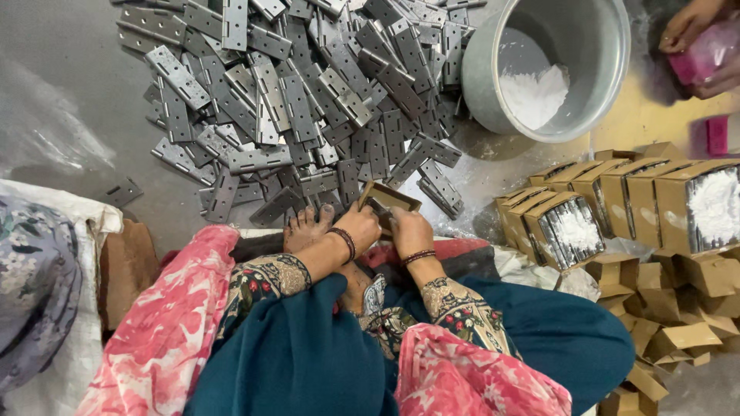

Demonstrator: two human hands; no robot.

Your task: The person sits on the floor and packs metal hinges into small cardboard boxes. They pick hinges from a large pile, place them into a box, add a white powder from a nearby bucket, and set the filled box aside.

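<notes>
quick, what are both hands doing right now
Left hand: closed on the left side of the small cardboard box.
Right hand: closed on the same box's right side; whether it also holds a hinge cannot be told.

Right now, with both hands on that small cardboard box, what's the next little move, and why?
Probably reach the right hand forward to the pile of grey metal hinges and take a few. The small box is held open between both hands, the left hand steadying it, and it looks only partly filled, while the boxes at the right are already packed full.
</notes>
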